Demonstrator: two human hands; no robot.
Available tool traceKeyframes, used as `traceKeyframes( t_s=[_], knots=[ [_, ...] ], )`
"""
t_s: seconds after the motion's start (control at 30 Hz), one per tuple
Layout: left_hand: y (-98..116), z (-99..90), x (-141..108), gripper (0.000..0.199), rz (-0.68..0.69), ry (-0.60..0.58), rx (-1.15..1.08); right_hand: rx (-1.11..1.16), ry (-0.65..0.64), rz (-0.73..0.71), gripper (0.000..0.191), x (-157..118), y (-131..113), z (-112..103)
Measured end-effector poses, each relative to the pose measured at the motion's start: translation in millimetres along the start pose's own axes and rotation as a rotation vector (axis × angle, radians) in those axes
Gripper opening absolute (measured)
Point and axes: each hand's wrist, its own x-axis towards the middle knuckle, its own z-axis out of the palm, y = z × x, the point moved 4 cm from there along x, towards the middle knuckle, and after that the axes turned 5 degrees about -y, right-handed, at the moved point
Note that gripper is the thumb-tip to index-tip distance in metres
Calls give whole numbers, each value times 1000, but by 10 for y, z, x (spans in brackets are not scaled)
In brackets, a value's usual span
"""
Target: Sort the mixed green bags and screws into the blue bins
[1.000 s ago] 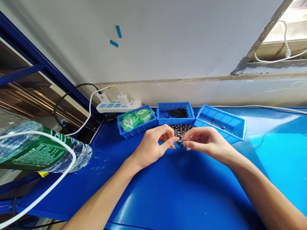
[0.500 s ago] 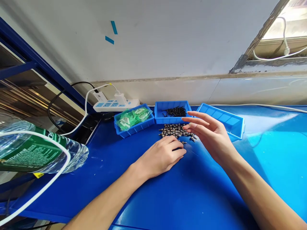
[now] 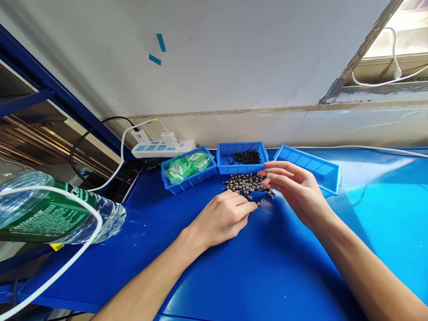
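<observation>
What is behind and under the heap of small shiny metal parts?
Behind the heap stands a blue rectangular plastic bin holding slim black pieces. Whatever lies directly beneath the heap is covered.

Blue strips [image 3: 161, 43] mark the wall [image 3: 247, 58] above a power strip [image 3: 155, 151].

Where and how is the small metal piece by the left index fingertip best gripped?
Probably by its exposed right end, pinched lightly from above and the right: the small metal piece juts past the left hand, which seems to hide its other end, while nothing covers that right side.
</observation>
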Motion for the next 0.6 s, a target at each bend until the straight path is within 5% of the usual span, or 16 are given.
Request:
traceKeyframes(
  t_s=[0.13,0.37,0.6],
  knots=[
    [-54,-63,7,31,-136,94,-240,-53,5,13,35,1,-18,15],
    [-175,-180,23,23,-396,425,-664,-273,-104,-25,35,-26,-74,77],
    [-195,-155,17,23,-459,496,-830,-237,-295,134,40,-53,-120,181]
  ],
)
